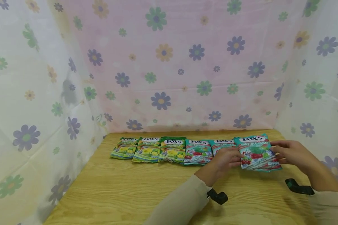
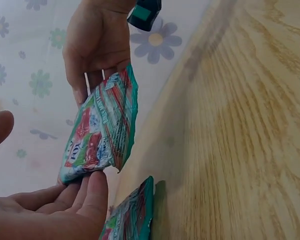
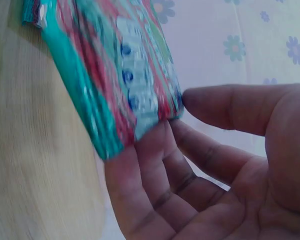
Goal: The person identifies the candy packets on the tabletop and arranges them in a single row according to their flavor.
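A teal Fox's Mint Blossom candy bag (image 1: 256, 153) is at the right end of a row, tilted with its front toward the head camera. My right hand (image 1: 294, 154) pinches its right edge; in the right wrist view the thumb (image 3: 230, 107) is at the edge with the fingers behind. My left hand (image 1: 223, 161) touches the left edge with extended fingers (image 2: 92, 195), its thumb (image 2: 0, 127) apart from the bag. Behind the left hand lies a second Mint Blossom bag (image 1: 222, 142), partly hidden. Left of it lies a third matching bag (image 1: 197, 152).
Three green-and-yellow Fox's Spring Tea bags (image 1: 147, 150) continue the row to the left on the wooden table (image 1: 124, 190). Flower-patterned cloth (image 1: 180, 62) encloses the back and sides. Black wrist mounts (image 1: 218, 197) stick out near both sleeves.
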{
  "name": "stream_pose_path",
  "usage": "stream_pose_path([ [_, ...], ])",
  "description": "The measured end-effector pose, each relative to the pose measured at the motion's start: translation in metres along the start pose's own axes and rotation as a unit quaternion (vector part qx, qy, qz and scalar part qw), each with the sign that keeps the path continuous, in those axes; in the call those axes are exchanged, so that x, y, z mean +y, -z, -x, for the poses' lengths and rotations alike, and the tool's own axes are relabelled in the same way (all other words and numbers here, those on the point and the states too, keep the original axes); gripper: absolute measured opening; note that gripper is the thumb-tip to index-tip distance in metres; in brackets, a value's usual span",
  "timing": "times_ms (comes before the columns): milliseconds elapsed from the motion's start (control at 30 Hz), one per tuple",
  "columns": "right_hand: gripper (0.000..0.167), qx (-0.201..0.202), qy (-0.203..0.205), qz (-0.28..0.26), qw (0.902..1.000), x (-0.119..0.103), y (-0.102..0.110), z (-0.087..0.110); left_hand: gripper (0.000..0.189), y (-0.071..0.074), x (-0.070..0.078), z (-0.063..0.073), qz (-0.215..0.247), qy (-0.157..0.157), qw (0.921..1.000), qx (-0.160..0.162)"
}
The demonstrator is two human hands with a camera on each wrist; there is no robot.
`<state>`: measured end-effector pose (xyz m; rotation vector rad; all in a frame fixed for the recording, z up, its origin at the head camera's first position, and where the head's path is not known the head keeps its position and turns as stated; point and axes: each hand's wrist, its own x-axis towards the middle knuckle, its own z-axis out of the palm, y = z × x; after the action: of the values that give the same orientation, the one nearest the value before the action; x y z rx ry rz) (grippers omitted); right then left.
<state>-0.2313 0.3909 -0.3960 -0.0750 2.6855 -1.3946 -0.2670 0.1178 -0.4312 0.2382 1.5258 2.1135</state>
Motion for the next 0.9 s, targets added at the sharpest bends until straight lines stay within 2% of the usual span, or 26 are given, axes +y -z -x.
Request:
stream_pose_path([
  [200, 0.065, 0.048, 0.024, 0.017, 0.9984, 0.002, -0.007, -0.006, 0.051, -0.002, 0.004, -0.002, 0.019, -0.019, 0.9996, -0.008],
  [333, 0.066, 0.069, 0.022, 0.016, 0.9973, 0.005, -0.012, -0.009, 0.049, -0.003, 0.004, -0.005, 0.033, -0.027, 0.9991, -0.003],
  [500, 0.065, 0.097, 0.019, 0.013, 0.995, 0.007, -0.015, -0.011, 0.047, -0.003, 0.0, -0.011, 0.04, -0.035, 0.9985, -0.014],
  [767, 0.054, 0.173, 0.035, 0.015, 0.9842, 0.013, -0.024, -0.017, 0.053, -0.006, -0.004, -0.021, 0.084, -0.035, 0.9958, -0.012],
  [900, 0.052, 0.186, 0.036, 0.007, 0.9818, 0.019, -0.028, -0.02, 0.054, -0.007, -0.008, -0.024, 0.095, -0.034, 0.9949, -0.006],
])
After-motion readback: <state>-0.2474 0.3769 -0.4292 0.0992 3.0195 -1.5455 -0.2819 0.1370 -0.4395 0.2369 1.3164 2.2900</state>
